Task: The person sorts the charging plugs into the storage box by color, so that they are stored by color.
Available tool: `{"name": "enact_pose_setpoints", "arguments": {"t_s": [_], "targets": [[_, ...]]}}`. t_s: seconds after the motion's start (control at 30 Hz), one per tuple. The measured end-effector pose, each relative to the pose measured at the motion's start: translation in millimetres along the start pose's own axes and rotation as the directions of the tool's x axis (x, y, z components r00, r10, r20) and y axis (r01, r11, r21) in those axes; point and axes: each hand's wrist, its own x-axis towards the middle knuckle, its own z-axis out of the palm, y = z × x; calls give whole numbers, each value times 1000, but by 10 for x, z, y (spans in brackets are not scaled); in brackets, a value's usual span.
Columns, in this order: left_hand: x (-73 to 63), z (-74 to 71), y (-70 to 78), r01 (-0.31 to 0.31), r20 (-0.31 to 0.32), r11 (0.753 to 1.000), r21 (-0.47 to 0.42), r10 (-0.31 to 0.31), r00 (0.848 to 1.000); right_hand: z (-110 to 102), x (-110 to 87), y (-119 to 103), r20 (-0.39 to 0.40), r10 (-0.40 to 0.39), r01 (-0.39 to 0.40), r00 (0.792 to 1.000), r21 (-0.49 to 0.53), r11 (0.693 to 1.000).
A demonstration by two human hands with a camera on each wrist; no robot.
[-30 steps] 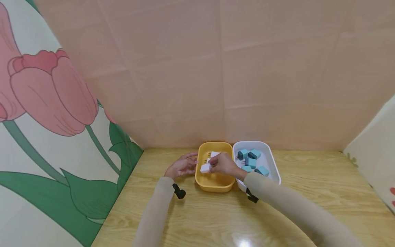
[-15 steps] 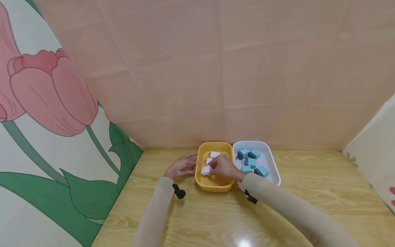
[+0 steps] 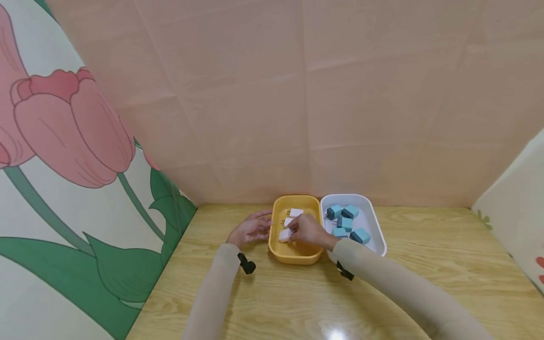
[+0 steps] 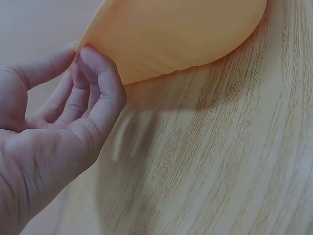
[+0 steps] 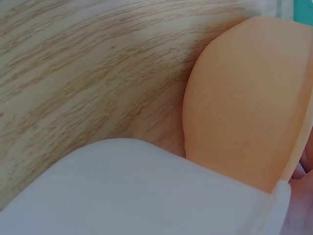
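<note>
In the head view, a yellow plastic bin (image 3: 295,259) stands on the table against the back wall. My right hand (image 3: 309,230) reaches into it and pinches a white plug charger (image 3: 284,235) low in the bin. Farther back lie two more white chargers, a rear one (image 3: 296,213) and a middle one (image 3: 287,221) partly covered by the fingers. At the bin's left side, my left hand (image 3: 250,231) holds its rim between thumb and fingers, which the left wrist view shows close up. Only an edge of the right hand (image 5: 301,210) shows in the right wrist view.
A white bin (image 3: 377,233) touches the yellow one on the right and holds several blue-and-dark chargers (image 3: 345,223). My right forearm passes over its front corner. Wood-grain table (image 3: 289,302) extends in front and to both sides. A covered wall (image 3: 306,141) rises directly behind the bins.
My right hand has shifted the pinched white charger slightly down and to the right within the yellow bin, uncovering the middle charger a little more. The left hand stays at the rim.
</note>
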Motion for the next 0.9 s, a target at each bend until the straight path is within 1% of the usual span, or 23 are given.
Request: {"name": "enact_pose_setpoints", "arguments": {"t_s": [0.07, 0.17, 0.27, 0.43, 0.53, 0.67, 0.9], "targets": [[9, -1, 1, 3, -2, 1000, -19, -3, 1000, -10, 0, -5, 7, 1, -1, 1000, -6, 1000], [23, -3, 5, 6, -5, 999, -35, -6, 1000, -36, -1, -23, -5, 21, -21, 1000, -3, 1000], [32, 1, 13, 9, -1, 999, -40, -9, 1000, -69, 0, -36, -28, 39, -39, 999, 19, 999], [27, -4, 20, 12, 3, 999, -48, -12, 1000, -108, -58, -57, -47, 37, -34, 998, 77, 996], [14, -24, 19, 8, 3, 999, -35, -8, 1000, -122, -124, -76, -47, 37, -32, 998, 111, 993], [-5, -41, 17, 2, -2, 1000, -14, -2, 1000, -150, -213, -86, -54, 21, -15, 998, 114, 993], [-47, 9, 6, -21, -12, 999, 28, 21, 1000, -318, -357, -107, -100, 72, -59, 992, 131, 990]]}}
